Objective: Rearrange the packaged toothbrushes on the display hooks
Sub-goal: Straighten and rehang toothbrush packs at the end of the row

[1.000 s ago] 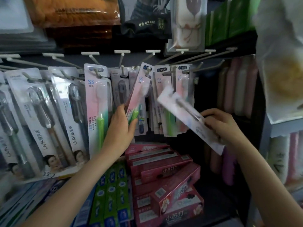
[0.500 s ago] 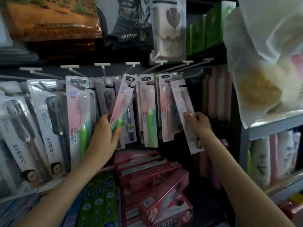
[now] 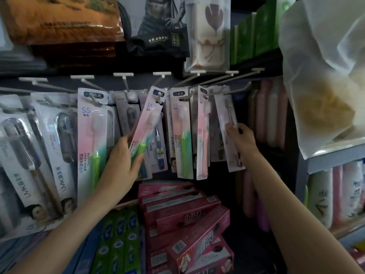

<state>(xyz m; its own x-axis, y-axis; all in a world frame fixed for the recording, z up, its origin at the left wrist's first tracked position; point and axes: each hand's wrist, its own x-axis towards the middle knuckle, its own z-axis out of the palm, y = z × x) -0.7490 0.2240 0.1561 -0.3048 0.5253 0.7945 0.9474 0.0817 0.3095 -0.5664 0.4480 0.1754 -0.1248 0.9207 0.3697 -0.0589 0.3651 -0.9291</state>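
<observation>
Packaged toothbrushes hang in a row from white display hooks (image 3: 235,91). My left hand (image 3: 122,161) grips the lower part of a pink-and-green toothbrush pack (image 3: 147,123), tilted to the right, its top still on a hook. My right hand (image 3: 242,138) pinches a pale pack with a grey toothbrush (image 3: 227,119) that hangs upright at the row's right end, its top at a hook. Between them hang a green-handled pack (image 3: 182,135) and a pink-handled pack (image 3: 203,133).
Larger LMK toothbrush packs (image 3: 49,147) fill the left hooks. Red toothpaste boxes (image 3: 187,218) and green ones (image 3: 118,240) are stacked below. A white plastic bag (image 3: 324,76) hangs at the right above a shelf of bottles. Bagged goods hang above the hooks.
My right hand brought the pale pack from a slanted position in front of the row up to the rightmost hook, where it hangs upright. My left hand kept its hold on the tilted pack.
</observation>
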